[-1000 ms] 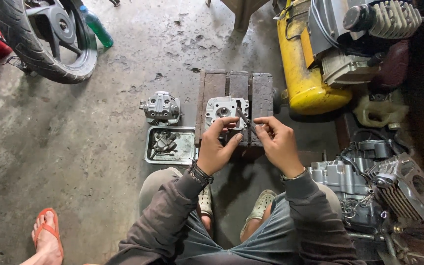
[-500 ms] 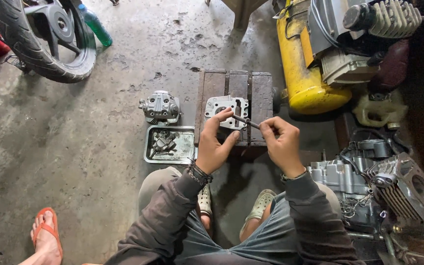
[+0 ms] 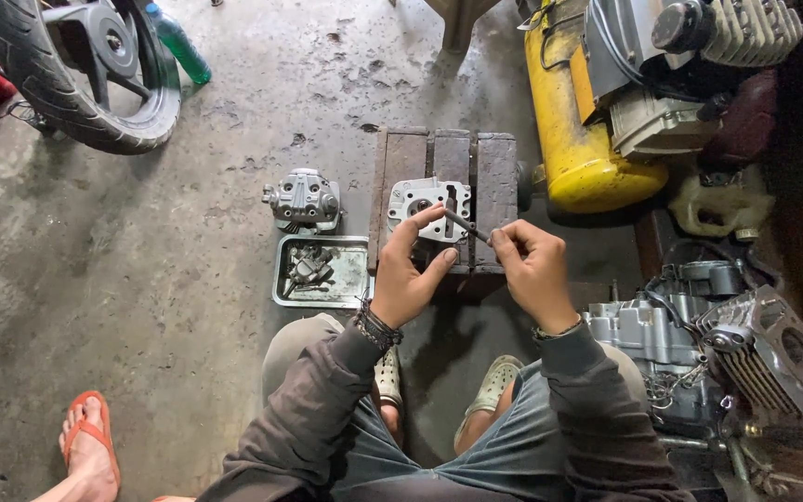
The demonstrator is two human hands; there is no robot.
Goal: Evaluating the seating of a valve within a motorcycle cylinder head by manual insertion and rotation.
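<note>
Crouched over a dark wooden block (image 3: pixel 494 177) on the stained concrete floor (image 3: pixel 234 158), feet in pale clogs (image 3: pixel 492 390) tucked beneath. Left hand (image 3: pixel 408 279) spread wide, fingertips (image 3: pixel 431 216) resting on the near edge of a grey metal cylinder head (image 3: pixel 425 200), seemingly to steady it; set flat on the block, probably to keep it raised off the grit and within easy reach. Right hand (image 3: pixel 536 270) pinched shut on a thin dark rod (image 3: pixel 465 225), held at a slant with its far tip over the head's face, close to one of its openings; touching the metal or just above it, impossible to tell. Hands near one another but not joined, each on its own thing. Just left of the block, a shallow metal tray (image 3: pixel 350 288) with small engine parts gathered inside, likely so nothing rolled away. Beyond the tray, a second grey engine casting (image 3: pixel 302 200), standing alone on the floor. At the right, a finned engine (image 3: pixel 699 353), and behind it a yellow tank (image 3: pixel 573 130) under a motor. At top left, a motorcycle wheel (image 3: pixel 76 74) beside a green bottle (image 3: pixel 178 42). At bottom left, another person's foot in an orange sandal (image 3: pixel 85 442).
</note>
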